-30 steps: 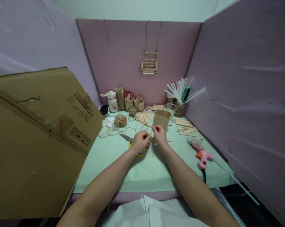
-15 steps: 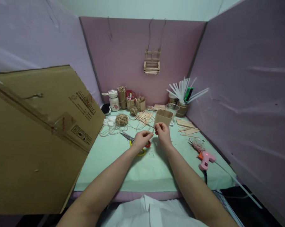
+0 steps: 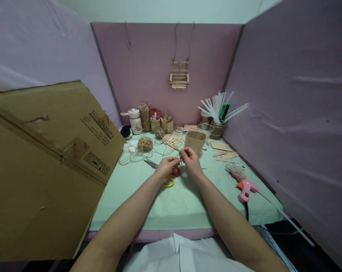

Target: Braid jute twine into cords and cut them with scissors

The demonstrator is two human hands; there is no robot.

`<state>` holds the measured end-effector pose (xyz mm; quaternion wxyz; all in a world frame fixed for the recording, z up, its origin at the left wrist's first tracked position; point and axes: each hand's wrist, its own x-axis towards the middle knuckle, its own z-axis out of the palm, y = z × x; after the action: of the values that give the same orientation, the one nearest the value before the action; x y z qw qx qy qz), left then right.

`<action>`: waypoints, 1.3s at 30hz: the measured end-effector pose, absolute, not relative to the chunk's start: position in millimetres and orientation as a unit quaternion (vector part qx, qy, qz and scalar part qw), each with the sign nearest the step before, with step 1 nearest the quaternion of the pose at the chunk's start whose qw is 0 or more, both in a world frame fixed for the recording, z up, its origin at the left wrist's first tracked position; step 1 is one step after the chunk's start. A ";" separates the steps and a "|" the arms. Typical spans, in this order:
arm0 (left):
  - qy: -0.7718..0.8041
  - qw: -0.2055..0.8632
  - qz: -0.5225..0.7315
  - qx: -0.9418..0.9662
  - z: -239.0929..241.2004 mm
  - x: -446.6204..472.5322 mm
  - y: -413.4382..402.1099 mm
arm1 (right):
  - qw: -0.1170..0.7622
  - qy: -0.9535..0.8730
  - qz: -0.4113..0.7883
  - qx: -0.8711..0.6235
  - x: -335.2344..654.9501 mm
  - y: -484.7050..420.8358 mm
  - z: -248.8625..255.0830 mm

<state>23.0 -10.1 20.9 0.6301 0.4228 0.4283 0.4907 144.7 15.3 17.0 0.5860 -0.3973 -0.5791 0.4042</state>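
Note:
My left hand point(image 3: 168, 167) is closed in a pinch on a thin strand of twine point(image 3: 180, 160), just above the scissors point(image 3: 151, 163). The fingers of my right hand point(image 3: 191, 160) pinch the same strand close beside it, their tips nearly meeting the left ones. Under my left hand, the middle of the scissors is hidden; the red and yellow handles show. Right behind my right hand stands a small container made of wooden craft sticks point(image 3: 195, 140). A ball of twine point(image 3: 145, 143) with loose loops lies to the left, beyond the scissors.
On the right rests a pink glue gun point(image 3: 245, 187), its light lit, near loose craft sticks point(image 3: 226, 155). A large cardboard box point(image 3: 54, 170) leans in from the left. At the back are a white bottle point(image 3: 135, 122), a clear cup point(image 3: 205, 130) and a pot of glue sticks point(image 3: 217, 130).
Both hands have shifted slightly left and closer together, still pinching the twine. The whole view has moved a little; the other things on the table stay put.

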 end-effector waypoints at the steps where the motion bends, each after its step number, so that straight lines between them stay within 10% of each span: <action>1: 0.423 0.637 0.494 0.414 23.0 22.7 -10.2 | 0.587 -0.567 0.422 -0.394 145.0 15.3 17.9; 25: 0.374 0.657 0.514 0.405 40.1 18.2 -15.5 | 0.478 -0.670 0.268 -0.501 147.8 23.3 2.0; 39: 0.528 0.194 0.566 0.603 25.0 16.5 -9.7 | 0.540 -0.667 0.288 -0.426 143.0 8.1 22.6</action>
<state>16.5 -9.7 25.0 0.1937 0.6030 0.5275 0.5662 143.0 8.1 22.6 0.5397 -0.4256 -0.6668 0.2879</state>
